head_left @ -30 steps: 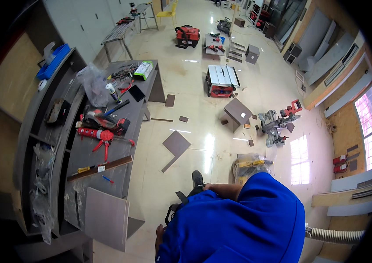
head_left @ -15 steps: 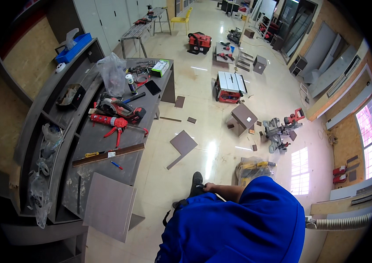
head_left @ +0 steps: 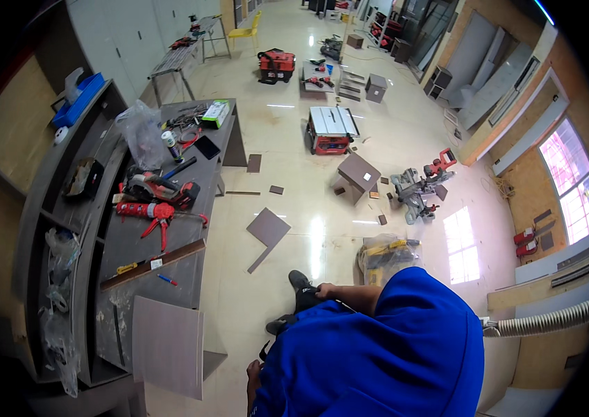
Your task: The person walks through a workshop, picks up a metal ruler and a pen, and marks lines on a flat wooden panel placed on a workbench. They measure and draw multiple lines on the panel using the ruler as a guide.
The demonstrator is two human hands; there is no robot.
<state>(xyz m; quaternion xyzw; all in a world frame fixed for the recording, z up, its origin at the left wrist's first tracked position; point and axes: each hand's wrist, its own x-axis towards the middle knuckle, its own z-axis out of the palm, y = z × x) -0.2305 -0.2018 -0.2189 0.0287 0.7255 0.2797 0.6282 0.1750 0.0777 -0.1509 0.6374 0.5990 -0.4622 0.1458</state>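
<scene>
On the surface (head_left: 128, 242) lie a caulking gun (head_left: 146, 209), a circular saw (head_left: 159, 190) and a phone (head_left: 206, 147). Left of the surface runs a shelf unit (head_left: 29, 243). Right of it, on the floor, are a table saw (head_left: 334, 131) and, farther off, a mitre saw (head_left: 416, 189). Right of its near end are the left hand (head_left: 254, 377) and, farther right, the right hand (head_left: 325, 291).
</scene>
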